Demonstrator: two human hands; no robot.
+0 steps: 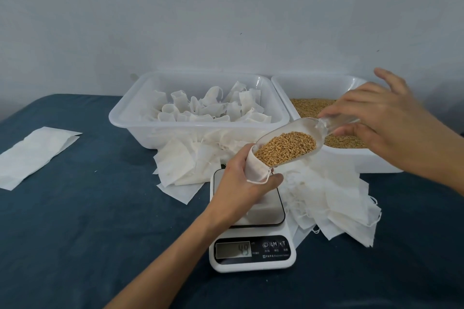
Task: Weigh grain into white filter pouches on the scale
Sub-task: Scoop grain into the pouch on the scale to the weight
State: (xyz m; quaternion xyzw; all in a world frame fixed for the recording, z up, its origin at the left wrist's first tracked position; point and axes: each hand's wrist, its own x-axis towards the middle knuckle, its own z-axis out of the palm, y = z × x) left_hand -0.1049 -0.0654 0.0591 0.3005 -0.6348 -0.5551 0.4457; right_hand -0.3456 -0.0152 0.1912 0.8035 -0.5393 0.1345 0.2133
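The left hand (244, 178) is wrapping around a white filter pouch (256, 167), fingers and thumb curled about its neck and holding its mouth open above the scale (251, 228). Most of the pouch is hiding behind the palm and thumb, so how full it is cannot be told; a pale shape is showing on the scale's platform below the wrist, but whether that is the pouch's bottom resting there is unclear.

The right hand (381, 120) is pinching the handle of a clear scoop (291, 143) between thumb and fingers, with the outer fingers spreading loose. The handle itself is mostly vanishing inside that grip. The scoop is tilting down to the left, heaped with golden grain (286, 149), its lip touching the pouch's open mouth.

The scale's display is blurring; it seems to be reading a small figure in grams, though the digits are hard to be sure of. The forearm is covering the platform's left part.

Behind, a white tub (140, 118) is holding crumpled pouches, and a second tub (283, 88), partly blocked by the right hand, is holding loose grain. Flat empty pouches (336, 198) are lying in a messy pile around the scale on the dark blue worktop (75, 208). A flat white sheet (32, 155) is lying apart at the left, its end running out of view.
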